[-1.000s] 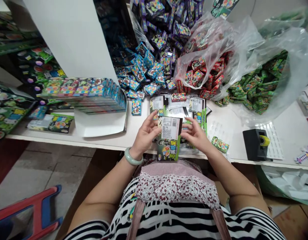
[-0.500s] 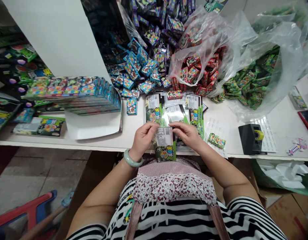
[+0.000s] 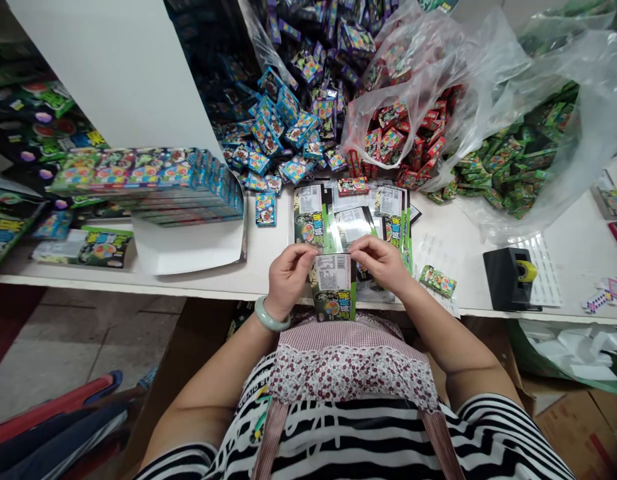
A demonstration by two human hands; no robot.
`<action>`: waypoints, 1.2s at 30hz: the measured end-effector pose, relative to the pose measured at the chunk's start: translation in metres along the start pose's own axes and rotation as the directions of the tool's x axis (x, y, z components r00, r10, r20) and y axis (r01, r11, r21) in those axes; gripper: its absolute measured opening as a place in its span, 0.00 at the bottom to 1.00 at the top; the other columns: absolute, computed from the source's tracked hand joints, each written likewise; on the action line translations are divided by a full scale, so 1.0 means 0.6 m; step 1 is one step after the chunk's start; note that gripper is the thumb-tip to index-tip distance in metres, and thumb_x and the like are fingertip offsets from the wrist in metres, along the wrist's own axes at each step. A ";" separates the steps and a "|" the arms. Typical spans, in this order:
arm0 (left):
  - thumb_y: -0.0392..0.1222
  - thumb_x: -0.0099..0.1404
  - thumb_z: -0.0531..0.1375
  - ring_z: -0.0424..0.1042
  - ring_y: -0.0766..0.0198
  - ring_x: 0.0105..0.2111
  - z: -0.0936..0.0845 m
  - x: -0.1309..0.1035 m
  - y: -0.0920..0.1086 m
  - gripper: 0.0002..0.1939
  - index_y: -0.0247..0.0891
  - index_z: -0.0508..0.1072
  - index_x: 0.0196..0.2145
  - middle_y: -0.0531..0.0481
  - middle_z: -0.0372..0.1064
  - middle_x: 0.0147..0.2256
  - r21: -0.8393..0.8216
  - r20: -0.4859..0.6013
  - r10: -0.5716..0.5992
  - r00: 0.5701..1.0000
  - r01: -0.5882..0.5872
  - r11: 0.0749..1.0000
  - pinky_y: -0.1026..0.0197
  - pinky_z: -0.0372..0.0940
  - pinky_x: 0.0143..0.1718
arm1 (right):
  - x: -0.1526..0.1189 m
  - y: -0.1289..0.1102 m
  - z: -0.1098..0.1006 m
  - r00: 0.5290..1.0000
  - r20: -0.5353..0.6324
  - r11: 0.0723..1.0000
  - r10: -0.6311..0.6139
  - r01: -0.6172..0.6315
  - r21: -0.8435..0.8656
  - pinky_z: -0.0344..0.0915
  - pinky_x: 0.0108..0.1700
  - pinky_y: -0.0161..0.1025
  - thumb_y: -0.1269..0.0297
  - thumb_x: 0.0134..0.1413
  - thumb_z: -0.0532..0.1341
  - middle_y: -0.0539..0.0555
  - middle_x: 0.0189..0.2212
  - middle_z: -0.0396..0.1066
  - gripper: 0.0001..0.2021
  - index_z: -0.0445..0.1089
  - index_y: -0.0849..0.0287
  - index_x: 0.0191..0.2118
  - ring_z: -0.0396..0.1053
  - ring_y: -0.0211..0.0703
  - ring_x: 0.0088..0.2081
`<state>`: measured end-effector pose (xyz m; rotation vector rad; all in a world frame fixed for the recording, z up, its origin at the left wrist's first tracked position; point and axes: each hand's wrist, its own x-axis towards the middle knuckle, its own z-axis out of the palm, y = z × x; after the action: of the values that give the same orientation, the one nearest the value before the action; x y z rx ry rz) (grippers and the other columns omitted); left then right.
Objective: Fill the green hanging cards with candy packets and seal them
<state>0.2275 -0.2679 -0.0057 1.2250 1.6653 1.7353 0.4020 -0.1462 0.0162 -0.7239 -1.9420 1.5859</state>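
In front of my apron I hold a flat printed bag (image 3: 334, 303), black and green, with a pale printed label on its upper part. My left hand (image 3: 289, 277), a green bangle at its wrist, pinches the upper left corner between thumb and fingers. At the upper right corner my right hand (image 3: 385, 267) is closed in a pinch on the same bag. Just beyond my fingers lie more flat printed bags (image 3: 311, 220), overlapping on the table. A small red box (image 3: 353, 186) rests at their far edge.
Heaps of small blue boxes (image 3: 301, 127), purple boxes (image 3: 325, 110) and red boxes (image 3: 391, 143) lie at the back. Clear plastic holds green boxes (image 3: 525, 157). A white tray (image 3: 188, 257) with stacked boxes stands left, a black tape dispenser (image 3: 505, 277) right.
The fingers of my right hand have drawn in from along the bag's top edge to its corner. My left hand keeps its pinch. The whole view has shifted slightly.
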 end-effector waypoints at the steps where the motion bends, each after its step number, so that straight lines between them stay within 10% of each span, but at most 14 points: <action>1: 0.45 0.68 0.62 0.76 0.64 0.38 0.000 0.002 0.001 0.08 0.40 0.75 0.34 0.49 0.77 0.35 -0.031 0.000 -0.011 1.000 0.011 0.999 0.59 0.71 0.44 | 0.002 -0.002 -0.001 1.000 0.005 1.000 -0.002 0.002 0.007 0.68 0.41 0.42 0.56 0.56 0.64 0.52 0.34 0.73 0.08 0.71 0.55 0.32 0.70 0.40 0.37; 7: 0.47 0.65 0.65 0.79 0.61 0.39 -0.003 0.014 0.014 0.12 0.41 0.75 0.44 0.48 0.79 0.37 -0.194 0.078 -0.135 0.988 0.148 0.970 0.56 0.74 0.44 | 0.013 -0.016 -0.008 0.997 -0.006 0.995 0.080 -0.080 0.051 0.69 0.40 0.41 0.60 0.53 0.65 0.50 0.35 0.71 0.11 0.68 0.53 0.42 0.69 0.40 0.38; 13: 0.47 0.61 0.68 0.78 0.61 0.39 -0.007 0.019 0.035 0.09 0.40 0.75 0.32 0.47 0.78 0.37 -0.177 0.132 -0.044 0.990 0.067 0.982 0.56 0.74 0.43 | 0.010 -0.037 -0.012 0.991 0.109 0.978 -0.077 0.096 -0.187 0.68 0.37 0.40 0.57 0.54 0.66 0.52 0.38 0.71 0.09 0.67 0.53 0.31 0.68 0.41 0.40; 28: 0.46 0.58 0.70 0.74 0.65 0.30 -0.019 0.045 0.034 0.11 0.37 0.75 0.29 0.49 0.75 0.30 -0.188 0.229 -0.189 0.955 0.233 0.954 0.61 0.71 0.34 | 0.029 -0.067 -0.006 0.976 0.164 0.985 0.146 -0.128 -0.115 0.64 0.35 0.39 0.58 0.54 0.65 0.51 0.31 0.72 0.09 0.69 0.58 0.32 0.66 0.37 0.31; 36: 0.45 0.67 0.64 0.77 0.61 0.44 -0.041 0.045 0.032 0.09 0.39 0.79 0.32 0.44 0.79 0.40 -0.168 0.407 -0.047 0.912 0.126 0.978 0.56 0.72 0.48 | 0.013 -0.059 -0.019 0.984 0.177 0.979 -0.039 0.073 -0.190 0.64 0.36 0.39 0.60 0.60 0.61 0.52 0.33 0.72 0.09 0.69 0.57 0.31 0.69 0.38 0.36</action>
<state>0.1985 -0.2631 0.0232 1.2901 1.2612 1.4311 0.4015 -0.1387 0.0535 -0.6192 -2.2479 1.4802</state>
